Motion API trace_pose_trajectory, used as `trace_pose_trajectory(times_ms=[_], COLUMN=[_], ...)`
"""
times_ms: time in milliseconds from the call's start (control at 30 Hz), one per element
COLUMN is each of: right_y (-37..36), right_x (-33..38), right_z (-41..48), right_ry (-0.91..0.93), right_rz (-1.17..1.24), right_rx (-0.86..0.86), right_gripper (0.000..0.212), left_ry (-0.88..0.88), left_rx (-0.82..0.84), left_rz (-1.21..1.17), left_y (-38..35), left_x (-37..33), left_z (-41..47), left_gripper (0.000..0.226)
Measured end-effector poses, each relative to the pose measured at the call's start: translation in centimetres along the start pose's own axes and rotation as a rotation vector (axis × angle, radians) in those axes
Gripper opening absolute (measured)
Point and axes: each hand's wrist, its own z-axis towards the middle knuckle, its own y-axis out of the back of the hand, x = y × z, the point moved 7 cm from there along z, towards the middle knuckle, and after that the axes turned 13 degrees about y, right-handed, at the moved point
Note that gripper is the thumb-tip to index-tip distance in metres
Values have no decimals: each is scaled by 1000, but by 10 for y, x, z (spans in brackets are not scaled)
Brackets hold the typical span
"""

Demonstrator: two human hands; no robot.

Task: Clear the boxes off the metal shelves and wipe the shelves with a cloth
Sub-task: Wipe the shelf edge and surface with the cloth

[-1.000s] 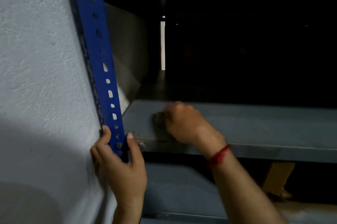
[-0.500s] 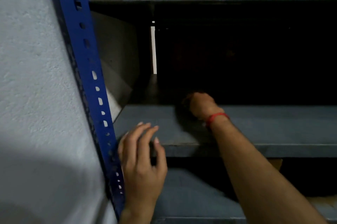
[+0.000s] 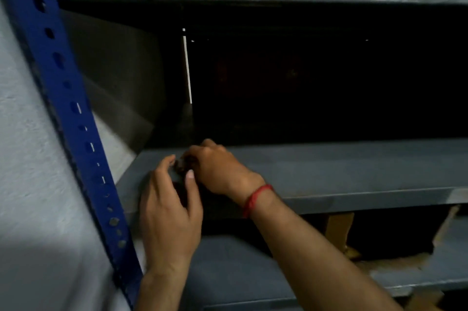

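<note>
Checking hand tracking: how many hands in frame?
2. The left hand is at the front edge of the shelf near the blue post; the right hand, with a red wrist thread, grips a dark cloth beside it. None appear hidden.

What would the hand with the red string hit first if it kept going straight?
Probably the left hand, beside the right hand at the dark cloth on the grey shelf; blue upright beyond.

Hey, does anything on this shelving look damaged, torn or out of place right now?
Yes. On the lower shelf, at the right, the cardboard looks torn, with ragged edges and a flap standing up. The middle shelf looks straight and undamaged, though its back is too dark to judge.
</note>
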Motion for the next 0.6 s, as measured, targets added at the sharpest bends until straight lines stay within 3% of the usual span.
trace_pose_trajectory(times_ms=[200,300,433,600], right_y=[53,80,82,57], right_x=[-134,-154,-100,-42], right_z=[-34,-86,-130,-103], right_ry=[-236,-309,-169,90], right_rz=[-138,-169,-79,76], right_rx=[-53,-37,-26,-68], right_gripper=[30,33,29,33], left_ry=[-11,-105,-222,-102], left_rx=[22,41,100,230], left_rz=[180,213,234,178], left_y=[-11,-32,-68,-72], left_x=[-1,-27,-65,-53], left_z=[4,0,-5,0], left_gripper=[40,35,33,41])
